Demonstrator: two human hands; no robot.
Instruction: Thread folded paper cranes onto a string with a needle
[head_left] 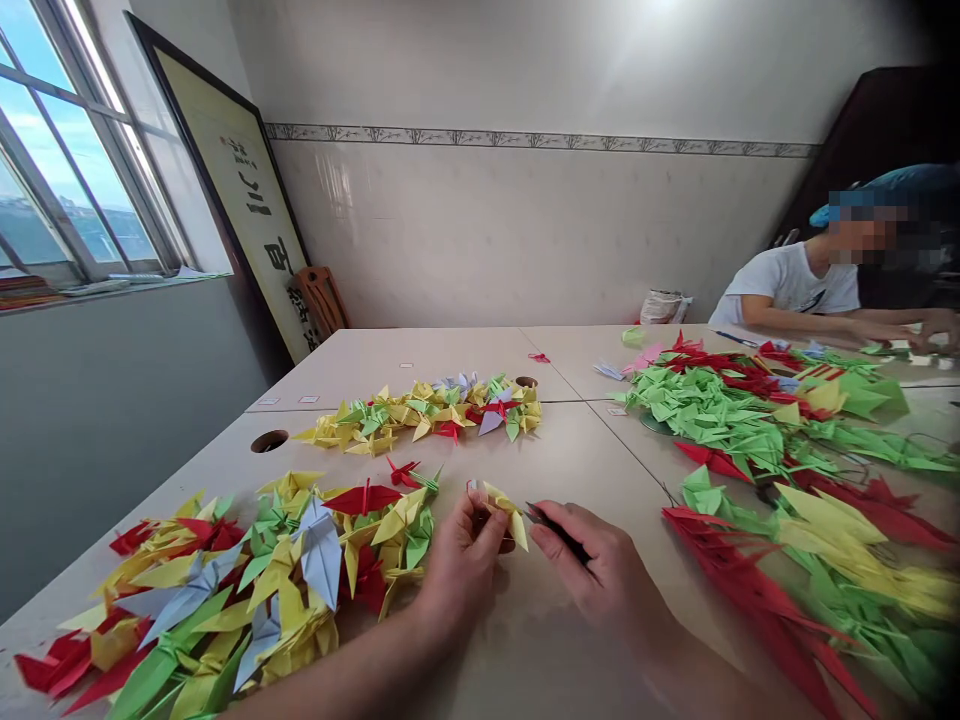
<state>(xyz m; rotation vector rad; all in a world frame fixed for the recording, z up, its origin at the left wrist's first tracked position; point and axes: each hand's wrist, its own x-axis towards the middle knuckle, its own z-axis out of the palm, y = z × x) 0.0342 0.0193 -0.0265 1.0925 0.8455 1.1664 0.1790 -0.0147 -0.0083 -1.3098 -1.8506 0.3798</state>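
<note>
My left hand (pixel 469 545) pinches a small yellow folded-paper piece (pixel 506 512), which looks like an origami crane, between thumb and fingers. In my right hand (pixel 600 565) is a slim black pointed tool (pixel 566 535), possibly tweezers; its tip is close to the paper's right side, and whether they touch I cannot tell. Left of my left hand lies a large heap of folded paper cranes (pixel 262 590) in yellow, red, green and pale blue. Beyond both hands a longish row of similar cranes (pixel 420 410) rests on the table.
Green, red and yellow cranes (pixel 720 410) cover the table's right side. A co-worker in a white shirt (pixel 795 285) sits at the far right, hands on the table. The pale table (pixel 375 350) has a round cable hole (pixel 269 441) at left. A framed panel (pixel 225 190) leans behind.
</note>
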